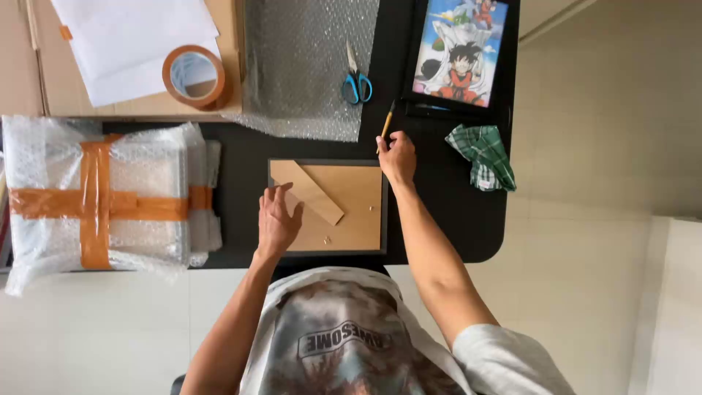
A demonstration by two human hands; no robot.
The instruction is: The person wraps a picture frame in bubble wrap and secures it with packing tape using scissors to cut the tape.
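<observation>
At the near edge of the black table (241, 183) lies a picture frame (327, 207), face down, its brown backing board up and the stand flap angled across it. I see the left hand (277, 219) resting flat on the frame's left side, fingers spread open and pressing on the backing, gripping nothing. Right hand (398, 156) sits at the frame's upper right corner, fingers closed around a yellow pencil (387, 123) whose tip points away from me, toward the far side of the table.

Just beyond the pencil: blue-handled scissors (356, 82) lying on a sheet of bubble wrap (307, 58). Right of those, a second black frame (461, 50) holding a cartoon print, face up. A green checked cloth (482, 155) lies crumpled near the right hand, apart from it.

Left of the bubble wrap, a roll of brown packing tape (194, 75) stands on flat cardboard (66, 88), beside white paper sheets (131, 40). Far left, well apart from the hands, a bubble-wrapped parcel (110, 197) bound crosswise with brown tape.
</observation>
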